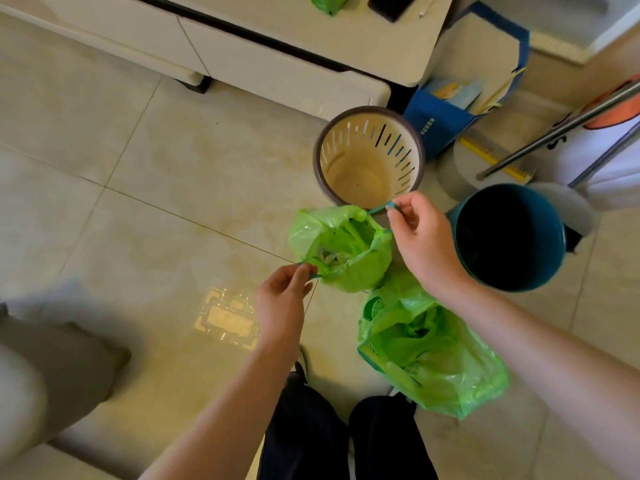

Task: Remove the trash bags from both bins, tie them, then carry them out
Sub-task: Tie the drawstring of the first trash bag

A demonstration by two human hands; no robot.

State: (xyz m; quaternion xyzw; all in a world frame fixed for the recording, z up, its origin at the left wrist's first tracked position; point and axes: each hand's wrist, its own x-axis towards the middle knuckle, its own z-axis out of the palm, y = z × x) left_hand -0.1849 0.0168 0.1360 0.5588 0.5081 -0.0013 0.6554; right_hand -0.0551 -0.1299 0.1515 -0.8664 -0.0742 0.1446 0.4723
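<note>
Both hands, left hand [284, 289] and right hand [420, 233], pinched the drawstring [377, 209] of the open green bag [341, 249]; uneven pulling risked tearing or spillage.

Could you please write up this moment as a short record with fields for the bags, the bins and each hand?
held bag: green trash bag, mouth still open, drawstring pulled out both sides
second bag: green bag on the floor, untied
beige bin: slotted, no bag
teal bin: no bag
left hand: pinches one drawstring end
right hand: pinches the other end
</note>
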